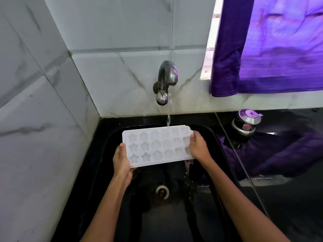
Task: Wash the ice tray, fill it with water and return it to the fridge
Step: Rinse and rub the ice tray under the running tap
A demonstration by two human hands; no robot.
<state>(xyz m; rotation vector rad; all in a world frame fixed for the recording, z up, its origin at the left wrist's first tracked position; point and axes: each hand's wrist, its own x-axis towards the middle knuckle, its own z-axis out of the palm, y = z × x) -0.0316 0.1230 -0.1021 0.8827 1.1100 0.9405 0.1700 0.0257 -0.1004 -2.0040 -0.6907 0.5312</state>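
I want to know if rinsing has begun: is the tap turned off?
No, a stream of water runs from the tap onto the far edge of the ice tray held over the sink.

We saw a white ice tray (157, 145) of matt, slightly translucent plastic, its moulded cups smooth and wet. The tap (166, 79) was polished metal, dulled in patches by water marks. The sink (108, 154) was a black, glossy material, wet and reflective, with a bright metal drain ring (162, 191). The counter (288, 198) was polished black stone, mirror-like. The wall tiles (43, 84) looked like glazed marble-pattern ceramic, smooth, with stained grout lines. The curtain (271, 49) was purple woven cloth with a faint sheen. The small lidded pot (246, 123) was shiny metal.
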